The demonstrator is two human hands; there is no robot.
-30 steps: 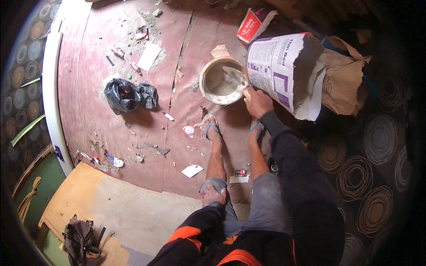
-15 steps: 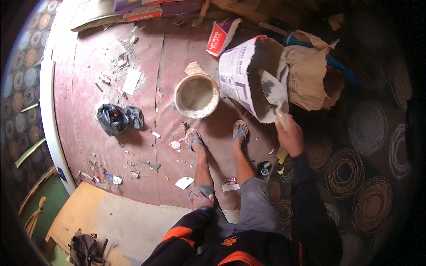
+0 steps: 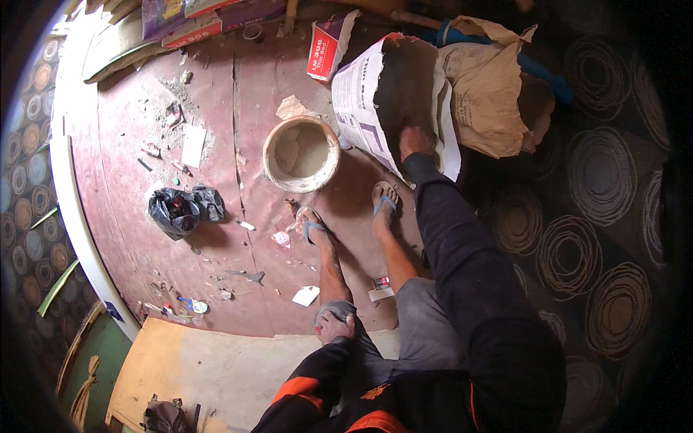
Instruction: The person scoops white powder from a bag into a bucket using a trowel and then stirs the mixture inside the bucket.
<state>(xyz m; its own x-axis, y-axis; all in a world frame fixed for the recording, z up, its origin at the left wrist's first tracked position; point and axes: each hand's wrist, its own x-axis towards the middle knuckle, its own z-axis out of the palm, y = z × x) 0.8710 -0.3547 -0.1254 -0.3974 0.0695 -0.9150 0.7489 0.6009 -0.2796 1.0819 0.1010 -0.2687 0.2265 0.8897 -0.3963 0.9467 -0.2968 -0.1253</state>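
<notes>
My right hand reaches into the torn mouth of a large paper sack that leans open on the floor. It is closed on a trowel whose blade is hidden in the sack's dark inside. A round, mortar-smeared bucket stands just left of the sack, in front of my sandalled feet. My left hand rests on my left knee and holds nothing.
A red and white carton lies behind the bucket. A crumpled black plastic bag sits to the left among paper scraps and debris. A brown paper sack lies to the right on patterned flooring. A white strip edges the floor.
My right hand left the bucket with the trowel, swung right past the sack's front and has now gone into its opening. My left hand stayed on the knee.
</notes>
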